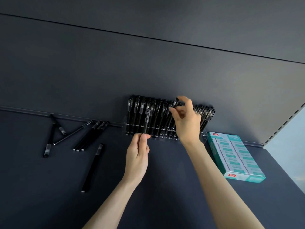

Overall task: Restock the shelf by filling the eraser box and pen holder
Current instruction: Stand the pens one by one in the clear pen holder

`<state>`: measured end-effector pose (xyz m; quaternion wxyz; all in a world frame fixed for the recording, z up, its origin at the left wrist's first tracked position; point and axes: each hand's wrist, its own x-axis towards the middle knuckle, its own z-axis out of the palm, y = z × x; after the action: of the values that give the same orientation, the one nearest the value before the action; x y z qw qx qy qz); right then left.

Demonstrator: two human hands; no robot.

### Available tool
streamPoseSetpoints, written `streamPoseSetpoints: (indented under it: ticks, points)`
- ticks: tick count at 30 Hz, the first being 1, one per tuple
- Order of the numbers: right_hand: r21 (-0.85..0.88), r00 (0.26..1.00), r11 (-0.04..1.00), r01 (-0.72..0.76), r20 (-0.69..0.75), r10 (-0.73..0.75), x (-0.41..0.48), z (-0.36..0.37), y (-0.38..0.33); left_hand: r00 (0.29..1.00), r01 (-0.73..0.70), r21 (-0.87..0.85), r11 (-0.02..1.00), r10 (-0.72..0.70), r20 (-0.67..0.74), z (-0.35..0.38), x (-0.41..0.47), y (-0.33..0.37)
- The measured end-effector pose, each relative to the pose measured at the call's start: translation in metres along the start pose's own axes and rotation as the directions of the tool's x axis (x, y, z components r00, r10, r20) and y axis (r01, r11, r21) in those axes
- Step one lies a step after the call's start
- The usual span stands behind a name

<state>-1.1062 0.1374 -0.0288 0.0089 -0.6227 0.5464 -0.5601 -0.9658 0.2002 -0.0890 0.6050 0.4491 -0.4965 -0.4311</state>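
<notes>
I see a dark back panel [148, 71] crossed by a thin seam [148, 37], a slotted upright [284, 125] along its right edge, and a pale blurred area [290, 156] beyond.

Dark shelf [33, 187] with loose pens [92, 167], clear pen holder [203, 137], teal eraser box [244, 178].
</notes>
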Motion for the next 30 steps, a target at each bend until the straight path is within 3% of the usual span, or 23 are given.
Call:
streamPoseSetpoints:
  ticks: [16,19,22,24,30]
  points:
    - [-0.174,0.993,0.984,0.047,0.111,-0.028,-0.009,0.003,0.01,0.999,0.0,0.003,1.0,0.0,0.041,0.002,-0.001,0.0]
    - [0.018,0.996,0.998,-0.067,0.065,0.066,-0.016,-0.006,-0.001,0.996,-0.001,-0.003,1.0,0.002,0.086,0.002,-0.002,0.002]
    - [0.38,0.932,0.865,-0.326,0.282,0.228,-0.027,-0.017,-0.018,0.987,-0.006,-0.024,1.0,0.01,0.158,0.003,-0.004,0.002]
    - [0.437,0.901,0.813,-0.384,0.37,0.226,-0.034,-0.02,-0.021,0.98,-0.024,-0.018,1.0,0.027,0.195,0.004,-0.005,0.002]
    - [0.458,0.905,0.802,-0.384,0.359,0.228,-0.039,-0.026,-0.021,0.97,-0.031,0.042,0.999,0.02,0.242,0.004,-0.006,-0.003]
